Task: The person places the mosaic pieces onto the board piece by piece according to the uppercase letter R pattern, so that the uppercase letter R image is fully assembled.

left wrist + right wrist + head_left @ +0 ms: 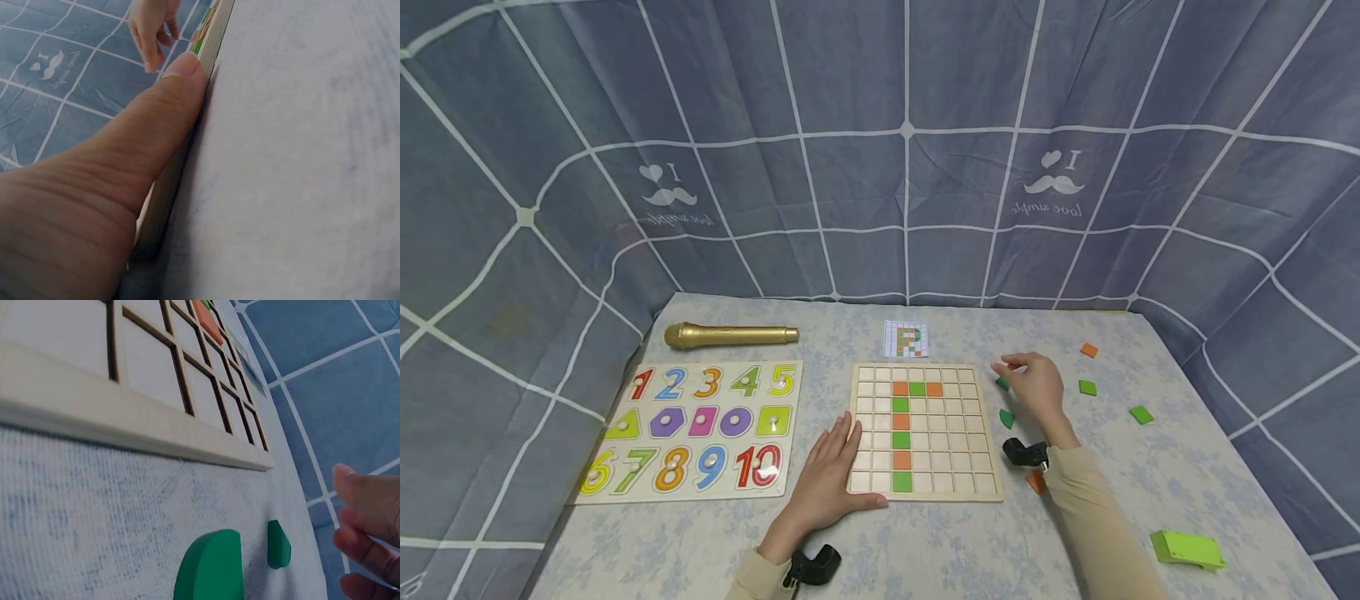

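A wooden grid board [951,450] lies mid-table, with orange and green square tiles [901,422] forming a column and a short top row. My left hand [826,485] rests along its left side, fingers extended. In the left wrist view the thumb [156,115] lies against the board's near edge. Off the board's right side, my right hand [1036,390] hovers with loosely bent fingers near a dark green piece [1002,383]. The right wrist view shows nothing between its fingers [369,500]. A second dark green piece [211,569], rounded on one side, lies closer to the wrist.
Behind the board lies a small pattern card [906,339]. A number puzzle board [700,429] and a gold microphone [730,335] are on the left. Loose green tiles [1087,387], an orange tile [1089,351] and a lime-green block [1187,550] lie to the right.
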